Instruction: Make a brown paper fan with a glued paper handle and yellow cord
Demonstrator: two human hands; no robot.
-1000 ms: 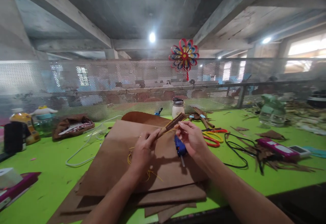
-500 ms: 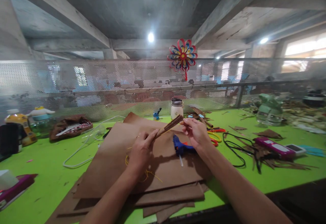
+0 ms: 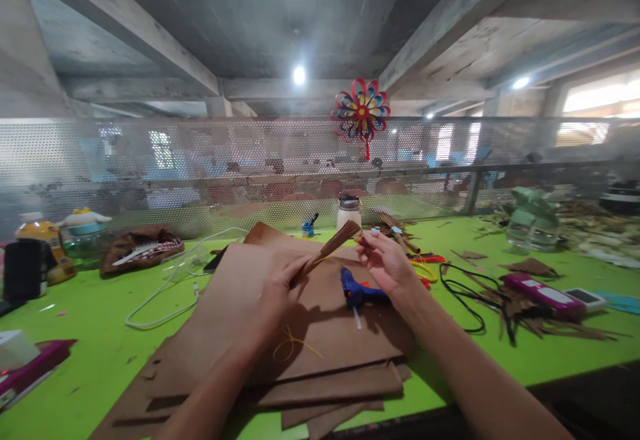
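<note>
My left hand [image 3: 283, 290] is closed round the narrow end of a small brush-like bundle of brown strips [image 3: 340, 239], which points up and right and fans out at its tip. Close beside that tip, my right hand [image 3: 383, 259] pinches a thin yellow thread between thumb and fingertips; its exact end is too small to make out. A loose loop of yellow thread [image 3: 295, 345] trails over the brown paper sheets [image 3: 345, 347] beneath my hands. Partly behind my right wrist, a blue glue gun [image 3: 357, 290] lies on the paper.
A lidded jar [image 3: 349, 212] and a small blue bottle [image 3: 308, 228] stand behind the paper. Black cable [image 3: 457, 293], a purple box [image 3: 543, 293] and brown scraps lie rightward. White cable [image 3: 160, 323], a dark phone [image 3: 25, 270] and a brown pouch [image 3: 140, 250] are leftward.
My left hand has shifted and turned slightly, tilting the bundle so its fanned end shows more broadly. My right hand stays pinched near the tip. The view has moved a little.
</note>
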